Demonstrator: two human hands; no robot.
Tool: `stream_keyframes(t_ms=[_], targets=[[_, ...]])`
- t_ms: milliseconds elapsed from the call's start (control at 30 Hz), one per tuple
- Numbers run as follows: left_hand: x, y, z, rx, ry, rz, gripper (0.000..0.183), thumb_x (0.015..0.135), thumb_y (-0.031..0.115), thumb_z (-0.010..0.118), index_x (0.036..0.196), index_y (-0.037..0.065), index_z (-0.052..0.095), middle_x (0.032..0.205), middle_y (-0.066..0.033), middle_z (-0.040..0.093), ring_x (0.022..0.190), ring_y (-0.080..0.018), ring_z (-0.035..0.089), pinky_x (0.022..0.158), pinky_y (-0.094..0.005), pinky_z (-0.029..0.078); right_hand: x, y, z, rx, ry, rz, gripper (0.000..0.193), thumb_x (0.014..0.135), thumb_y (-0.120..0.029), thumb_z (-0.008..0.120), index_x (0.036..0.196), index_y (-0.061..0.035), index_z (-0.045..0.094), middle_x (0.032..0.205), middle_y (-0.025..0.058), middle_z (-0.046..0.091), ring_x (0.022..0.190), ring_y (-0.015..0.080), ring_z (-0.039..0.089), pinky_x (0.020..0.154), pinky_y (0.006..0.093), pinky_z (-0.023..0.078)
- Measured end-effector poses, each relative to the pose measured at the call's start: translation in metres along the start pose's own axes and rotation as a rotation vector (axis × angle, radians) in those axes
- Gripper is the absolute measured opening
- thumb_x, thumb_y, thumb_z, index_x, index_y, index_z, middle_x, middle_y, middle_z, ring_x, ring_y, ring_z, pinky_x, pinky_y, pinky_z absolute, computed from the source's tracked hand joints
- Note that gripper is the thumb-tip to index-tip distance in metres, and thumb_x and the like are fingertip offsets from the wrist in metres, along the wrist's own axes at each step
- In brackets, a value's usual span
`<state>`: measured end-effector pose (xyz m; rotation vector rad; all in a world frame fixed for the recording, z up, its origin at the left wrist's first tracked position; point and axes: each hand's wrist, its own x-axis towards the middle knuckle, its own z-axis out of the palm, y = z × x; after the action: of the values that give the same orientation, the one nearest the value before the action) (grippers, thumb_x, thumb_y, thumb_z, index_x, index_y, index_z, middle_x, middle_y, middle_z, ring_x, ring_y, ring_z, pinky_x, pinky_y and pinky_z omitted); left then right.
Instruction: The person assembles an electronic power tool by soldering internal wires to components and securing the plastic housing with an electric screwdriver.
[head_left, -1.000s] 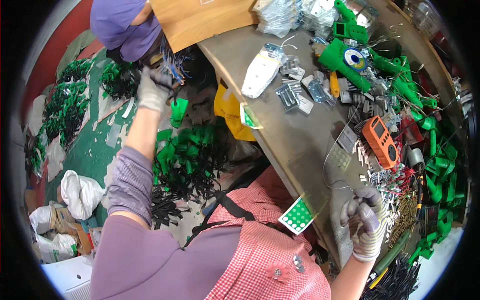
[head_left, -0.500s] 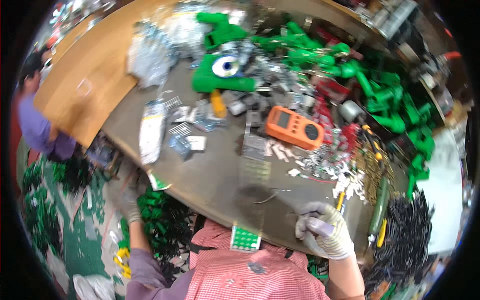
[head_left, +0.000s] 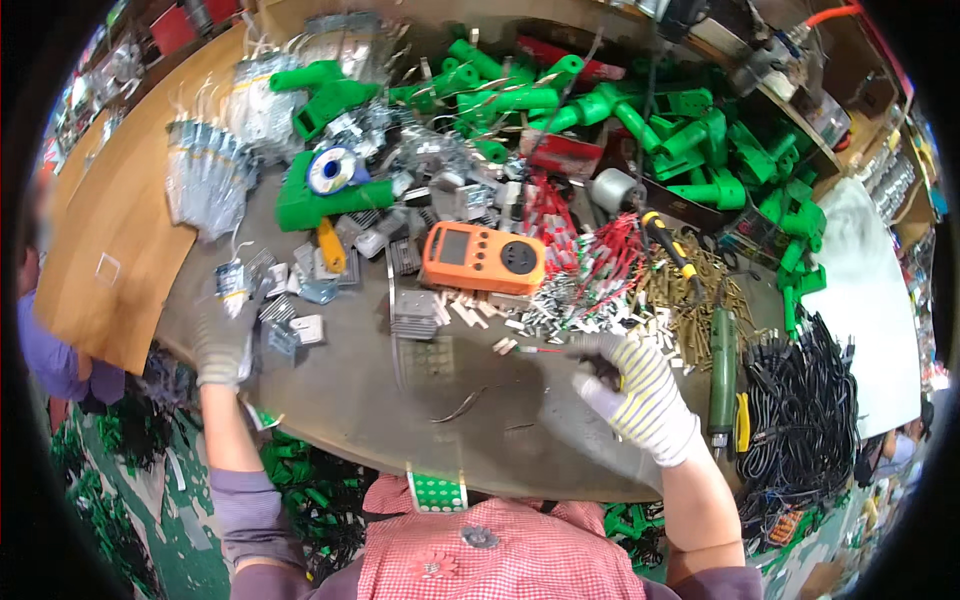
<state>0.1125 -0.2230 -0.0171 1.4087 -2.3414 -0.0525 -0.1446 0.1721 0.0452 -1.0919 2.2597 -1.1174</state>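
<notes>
My left hand (head_left: 220, 340), in a pale glove and smeared by motion, is over the lower end of a clear plastic bag (head_left: 232, 280) with an orange-marked label. Whether its fingers grip the bag cannot be made out. Beside it lie small finned metal heat sinks (head_left: 278, 310) and a white block (head_left: 307, 328). My right hand (head_left: 645, 405), in a striped glove, hovers over the right part of the table, thumb and forefinger bent but apart around a dark gap. Left of its fingertips lies a small white piece with a red wire (head_left: 525, 349). I see nothing plainly held there.
An orange meter (head_left: 485, 258) lies mid-table, behind it a green tool housing (head_left: 335, 203) with a solder spool (head_left: 332, 172). More green housings (head_left: 690, 140) pile up at the back. A green electric screwdriver (head_left: 722, 375) and black cables (head_left: 800, 400) lie right. Filled bags (head_left: 207, 175) stand back left.
The view has shifted, so the table's things appear further left. My left hand has risen from beside the table edge onto the bag. My right hand has moved farther in, near the red-wired piece.
</notes>
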Motion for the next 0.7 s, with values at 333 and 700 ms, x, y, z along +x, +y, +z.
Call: stream_keyframes(t_ms=[333,700], targets=[[-0.103,0.118,-0.06,-0.439,-0.252,0.84,0.058,0.062,0.026,0.077,0.114,0.004,0.064,0.105,-0.017,0.064,0.095,-0.0371,0.062,0.084,-0.0435,0.049,0.118,0.121,-0.151,-0.599,0.823,0.0,0.016,0.09,-0.019,0.065,0.096,-0.0063,0.071,0.085,0.0165,0.07,0.074,0.0303,0.067,0.072,0.0393,0.053],[-0.143,0.157,-0.037,-0.319,-0.587,1.107,0.067,0.061,0.027,0.075,0.125,0.01,0.064,0.124,-0.0091,0.064,0.107,-0.0299,0.059,0.09,-0.0444,0.05,0.192,0.237,-0.192,-1.508,0.087,0.321,0.023,0.09,-0.008,0.056,0.094,-0.0061,0.079,0.101,0.0212,0.073,0.097,0.0326,0.073,0.084,0.0407,0.059]])
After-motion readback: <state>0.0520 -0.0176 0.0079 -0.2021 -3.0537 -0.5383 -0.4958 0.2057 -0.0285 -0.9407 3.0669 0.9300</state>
